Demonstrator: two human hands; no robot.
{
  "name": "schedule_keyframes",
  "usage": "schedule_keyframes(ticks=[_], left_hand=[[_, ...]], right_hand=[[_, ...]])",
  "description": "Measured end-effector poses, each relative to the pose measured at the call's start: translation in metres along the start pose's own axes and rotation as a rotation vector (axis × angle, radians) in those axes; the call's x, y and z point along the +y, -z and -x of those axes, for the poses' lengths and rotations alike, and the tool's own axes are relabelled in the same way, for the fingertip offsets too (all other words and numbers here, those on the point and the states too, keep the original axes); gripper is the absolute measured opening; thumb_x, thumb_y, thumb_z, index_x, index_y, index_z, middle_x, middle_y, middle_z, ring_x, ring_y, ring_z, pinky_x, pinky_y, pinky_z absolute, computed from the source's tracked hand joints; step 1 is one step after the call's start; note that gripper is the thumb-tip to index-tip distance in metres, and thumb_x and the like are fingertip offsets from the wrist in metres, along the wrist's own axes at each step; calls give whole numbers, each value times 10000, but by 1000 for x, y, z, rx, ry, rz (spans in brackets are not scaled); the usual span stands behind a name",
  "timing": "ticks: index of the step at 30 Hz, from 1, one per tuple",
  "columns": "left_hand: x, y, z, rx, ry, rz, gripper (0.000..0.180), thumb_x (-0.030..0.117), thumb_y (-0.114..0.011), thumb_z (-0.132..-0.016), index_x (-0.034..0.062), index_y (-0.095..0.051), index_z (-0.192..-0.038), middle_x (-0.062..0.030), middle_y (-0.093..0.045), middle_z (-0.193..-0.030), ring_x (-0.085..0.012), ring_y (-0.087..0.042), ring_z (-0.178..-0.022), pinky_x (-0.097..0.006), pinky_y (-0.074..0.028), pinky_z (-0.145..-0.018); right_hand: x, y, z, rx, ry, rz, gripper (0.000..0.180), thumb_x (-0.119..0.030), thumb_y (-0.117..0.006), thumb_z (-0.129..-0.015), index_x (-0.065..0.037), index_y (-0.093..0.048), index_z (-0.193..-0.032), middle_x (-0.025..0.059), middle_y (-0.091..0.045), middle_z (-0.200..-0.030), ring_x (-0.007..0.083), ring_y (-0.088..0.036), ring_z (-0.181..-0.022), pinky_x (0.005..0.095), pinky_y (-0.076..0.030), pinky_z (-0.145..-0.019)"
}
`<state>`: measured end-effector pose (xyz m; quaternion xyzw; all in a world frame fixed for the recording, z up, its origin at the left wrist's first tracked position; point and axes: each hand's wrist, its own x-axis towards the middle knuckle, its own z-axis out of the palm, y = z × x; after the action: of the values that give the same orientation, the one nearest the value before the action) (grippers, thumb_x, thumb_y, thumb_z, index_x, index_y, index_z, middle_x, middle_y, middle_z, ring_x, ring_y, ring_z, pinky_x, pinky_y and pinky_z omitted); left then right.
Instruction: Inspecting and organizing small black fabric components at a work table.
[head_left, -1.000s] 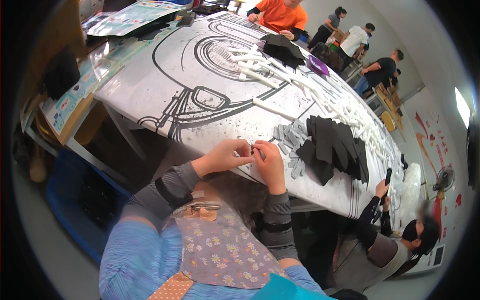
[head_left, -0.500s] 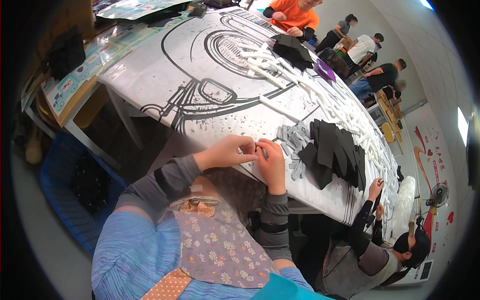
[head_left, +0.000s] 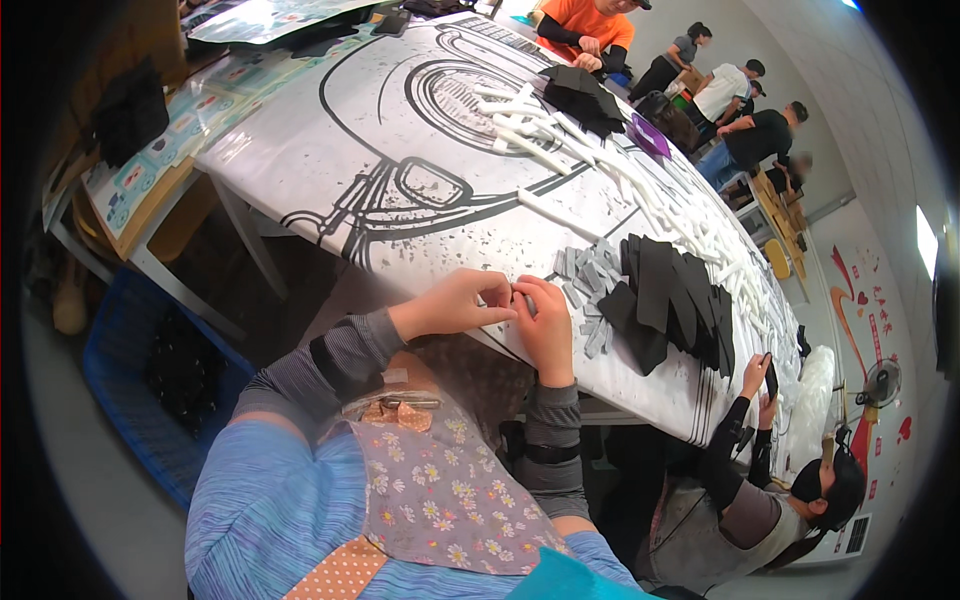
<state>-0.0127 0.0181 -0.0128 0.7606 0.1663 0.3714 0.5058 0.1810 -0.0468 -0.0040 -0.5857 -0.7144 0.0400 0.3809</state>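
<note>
My left hand [head_left: 455,303] and my right hand [head_left: 546,325] meet at the near edge of a large white table [head_left: 330,160] covered with a black line drawing. Both pinch one small grey foam piece [head_left: 524,301] between their fingertips. Just beyond my hands lie several small grey foam strips [head_left: 585,275]. A pile of black foam sheets [head_left: 672,305] sits to their right. My forearms wear striped grey sleeves.
White foam strips [head_left: 560,150] lie scattered across the table's far side, beside another black pile [head_left: 580,92] and a purple tray [head_left: 650,135]. A seated person [head_left: 760,500] holds a phone at lower right. Other people stand at the far end. A blue crate [head_left: 130,380] sits on the floor at left.
My hands stay together on the grey piece, fingers shifting slightly. My head has moved a little, so the table sits differently in view.
</note>
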Motion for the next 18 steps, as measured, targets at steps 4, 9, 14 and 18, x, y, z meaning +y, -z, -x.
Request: schedule_keyframes(ticks=[4, 9, 14, 18], left_hand=[[1, 1, -1, -2, 4, 7, 154, 124, -759, -898, 14, -651, -909, -7, -668, -819, -60, -595, -738, -232, -504, -636], [4, 4, 0, -18, 43, 26, 154, 116, -757, -898, 11, -645, -908, -7, -662, -820, -56, -581, -732, -232, -502, -637], [2, 2, 0, -13, 35, 19, 149, 114, -753, -902, 13, -645, -913, -7, -661, -821, -54, -580, -729, -234, -503, -636], [4, -3, 1, -8, 28, 20, 145, 112, -753, -903, 14, -646, -916, -4, -658, -823, -52, -582, -732, -235, -504, -638]], right_hand=[[0, 0, 0, 0, 3, -1, 154, -75, -695, -879, -10, -722, -1016, 132, -711, -1122, 322, -648, -1056, 399, -524, -912], [0, -2, -2, 1, 8, -4, 151, -76, -695, -878, -11, -719, -1011, 127, -709, -1122, 320, -647, -1050, 400, -525, -903], [0, -1, -1, 1, 9, -1, 147, -73, -695, -876, -9, -717, -1007, 128, -708, -1121, 323, -646, -1048, 401, -525, -902], [3, 2, 2, 12, 27, 12, 146, -70, -694, -876, -7, -717, -1006, 131, -709, -1118, 326, -645, -1051, 402, -525, -904]])
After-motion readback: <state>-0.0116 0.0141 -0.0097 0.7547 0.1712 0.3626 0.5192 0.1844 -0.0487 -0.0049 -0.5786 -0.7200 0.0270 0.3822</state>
